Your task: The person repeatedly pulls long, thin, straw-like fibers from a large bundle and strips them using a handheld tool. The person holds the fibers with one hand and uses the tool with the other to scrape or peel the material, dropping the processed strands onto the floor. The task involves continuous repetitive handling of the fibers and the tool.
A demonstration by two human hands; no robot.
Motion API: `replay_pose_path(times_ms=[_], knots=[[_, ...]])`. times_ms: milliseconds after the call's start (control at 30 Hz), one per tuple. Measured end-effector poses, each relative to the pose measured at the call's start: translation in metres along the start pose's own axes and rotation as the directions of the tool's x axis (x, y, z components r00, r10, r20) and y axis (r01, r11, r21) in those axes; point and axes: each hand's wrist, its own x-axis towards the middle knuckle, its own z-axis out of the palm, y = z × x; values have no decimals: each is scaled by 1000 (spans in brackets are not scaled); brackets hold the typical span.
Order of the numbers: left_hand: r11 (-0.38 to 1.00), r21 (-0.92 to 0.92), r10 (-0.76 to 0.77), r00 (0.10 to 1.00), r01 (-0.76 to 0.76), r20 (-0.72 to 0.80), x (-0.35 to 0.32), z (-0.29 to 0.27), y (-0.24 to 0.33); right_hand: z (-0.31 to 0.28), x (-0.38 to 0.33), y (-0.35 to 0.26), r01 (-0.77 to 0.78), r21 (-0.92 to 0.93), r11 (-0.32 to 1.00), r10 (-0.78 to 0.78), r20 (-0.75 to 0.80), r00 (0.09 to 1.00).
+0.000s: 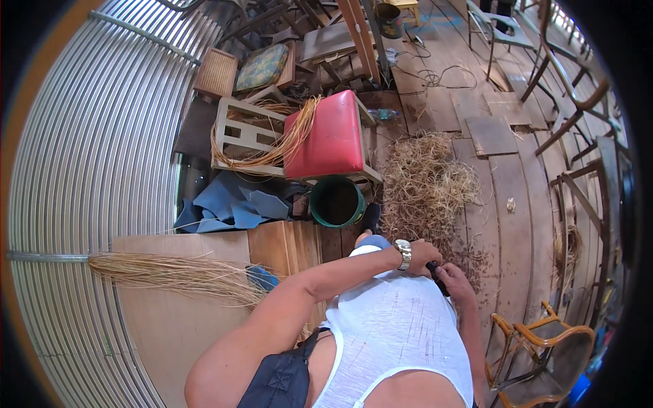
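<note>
Head view: the left hand [424,254], a watch [403,255] at its wrist, is curled closed about a black object [434,268]. The right hand [455,279] lies against the same object with fingers bent; whether they pinch it cannot be told, as the palm side is hidden. The object sits between the hands, close before the white shirt [401,319], presumably for steady control near the body. Its full shape is obscured.

Beyond, a pile of shavings [427,183] lies on the floorboards [507,183]. A green bucket [337,202] stands just beside the red-seated chair [333,136], apparently within easy reach. Fibre strands [272,153] drape over the chair's frame and seat, likely to keep them off the floor. A long bundle [173,270] rests lengthwise on a board [173,326], seemingly so the strands lie straight.
</note>
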Motion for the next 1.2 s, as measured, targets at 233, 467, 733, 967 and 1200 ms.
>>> replay_pose_path(times_ms=[233,467,733,967,1200], knots=[[993,-103,-58,996,50,-73,-24,-27,-61,32,59,-40,-116,-8,993,116,4,993],[942,-335,-155,876,-8,-457,-78,-111,-162,68,97,-89,-175,-143,974,139,-229,963],[711,-468,-589,80,525,-804,-153,-260,-420,53,70,-47,-480,-134,867,408,-364,838],[335,-237,-709,78,912,-700,-187,-278,-562,75,47,-75,-634,-56,772,565,-397,723],[37,70,-794,72,997,-603,-170,-293,-559,117,52,-110,-637,-65,768,577,-360,733]])
